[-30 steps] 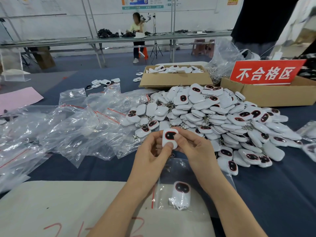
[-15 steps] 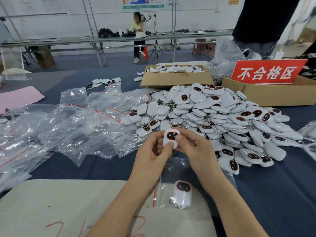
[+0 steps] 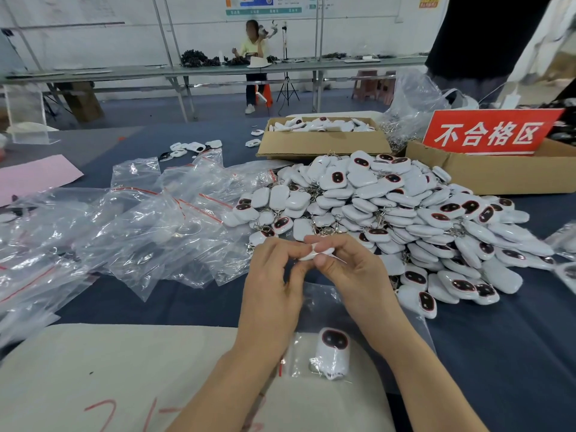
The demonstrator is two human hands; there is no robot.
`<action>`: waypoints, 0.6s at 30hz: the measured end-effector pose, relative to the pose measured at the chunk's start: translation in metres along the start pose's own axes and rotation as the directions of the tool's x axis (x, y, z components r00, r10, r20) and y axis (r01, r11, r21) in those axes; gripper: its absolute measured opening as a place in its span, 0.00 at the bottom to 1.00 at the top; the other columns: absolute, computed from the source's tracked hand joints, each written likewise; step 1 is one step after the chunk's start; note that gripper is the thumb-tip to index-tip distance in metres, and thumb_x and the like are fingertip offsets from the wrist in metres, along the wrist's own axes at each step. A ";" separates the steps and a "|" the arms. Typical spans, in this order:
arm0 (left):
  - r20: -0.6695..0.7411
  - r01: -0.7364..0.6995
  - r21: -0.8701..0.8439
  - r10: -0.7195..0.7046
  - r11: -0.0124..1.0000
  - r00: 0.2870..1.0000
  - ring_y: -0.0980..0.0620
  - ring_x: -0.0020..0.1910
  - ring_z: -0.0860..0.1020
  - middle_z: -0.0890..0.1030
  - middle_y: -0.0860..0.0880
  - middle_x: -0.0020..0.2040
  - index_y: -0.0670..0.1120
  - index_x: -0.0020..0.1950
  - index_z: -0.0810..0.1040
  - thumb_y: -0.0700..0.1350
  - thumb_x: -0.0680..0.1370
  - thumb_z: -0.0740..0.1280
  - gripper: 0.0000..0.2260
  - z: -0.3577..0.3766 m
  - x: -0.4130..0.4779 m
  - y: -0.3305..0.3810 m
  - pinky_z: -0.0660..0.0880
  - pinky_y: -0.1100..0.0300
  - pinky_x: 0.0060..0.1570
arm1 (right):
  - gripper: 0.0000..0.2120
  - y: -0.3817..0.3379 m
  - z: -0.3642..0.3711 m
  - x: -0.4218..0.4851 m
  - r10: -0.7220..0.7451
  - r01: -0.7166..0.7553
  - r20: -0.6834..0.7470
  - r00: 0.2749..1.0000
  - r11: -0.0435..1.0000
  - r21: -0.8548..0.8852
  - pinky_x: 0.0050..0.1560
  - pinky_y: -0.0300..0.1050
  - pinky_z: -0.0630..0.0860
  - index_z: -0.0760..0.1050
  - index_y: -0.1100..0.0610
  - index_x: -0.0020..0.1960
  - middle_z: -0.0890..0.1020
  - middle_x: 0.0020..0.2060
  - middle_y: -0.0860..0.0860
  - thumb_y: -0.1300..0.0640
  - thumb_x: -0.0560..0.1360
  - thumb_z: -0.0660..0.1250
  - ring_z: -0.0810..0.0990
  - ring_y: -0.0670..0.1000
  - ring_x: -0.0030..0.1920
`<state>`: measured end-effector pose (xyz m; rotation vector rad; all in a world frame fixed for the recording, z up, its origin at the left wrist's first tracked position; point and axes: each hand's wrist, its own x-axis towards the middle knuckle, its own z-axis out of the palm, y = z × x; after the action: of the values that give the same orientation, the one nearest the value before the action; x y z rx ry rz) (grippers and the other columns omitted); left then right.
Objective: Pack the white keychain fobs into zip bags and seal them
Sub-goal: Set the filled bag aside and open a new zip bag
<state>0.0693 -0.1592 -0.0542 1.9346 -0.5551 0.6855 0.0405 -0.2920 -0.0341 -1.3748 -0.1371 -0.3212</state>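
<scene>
At the near edge of the surface (image 3: 505, 353): one fob bagged, the next in the hands.
A bagged fob (image 3: 333, 350) lies between the forearms; seal not readable. Above it the left hand (image 3: 274, 294) and right hand (image 3: 355, 272), fingers curled, pinch a white fob (image 3: 324, 252) edge-on between them. Likely a check before bagging; the next move needs one hand freed to take an empty zip bag (image 3: 149, 232) from the heap at left. The fob pile (image 3: 405, 213) crowds the right, and its tangled key-rings may snag. Beyond: a box of fobs (image 3: 321, 145) and a red-signed box (image 3: 498, 174).
</scene>
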 end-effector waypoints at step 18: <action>0.227 0.359 -0.377 -0.291 0.854 0.929 0.52 0.49 0.82 0.84 0.52 0.49 0.55 0.55 0.81 0.43 0.81 0.69 0.07 -0.003 0.001 0.007 0.78 0.55 0.52 | 0.15 0.001 -0.004 -0.001 0.097 -0.119 0.105 0.990 0.964 0.237 0.56 0.39 0.79 0.79 0.58 0.58 0.84 0.58 0.55 0.72 0.79 0.60 0.82 0.54 0.60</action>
<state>0.0649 -0.1595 -0.0474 1.6314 -0.4133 0.1703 0.0397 -0.2956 -0.0357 -1.1491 -0.1716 -0.1437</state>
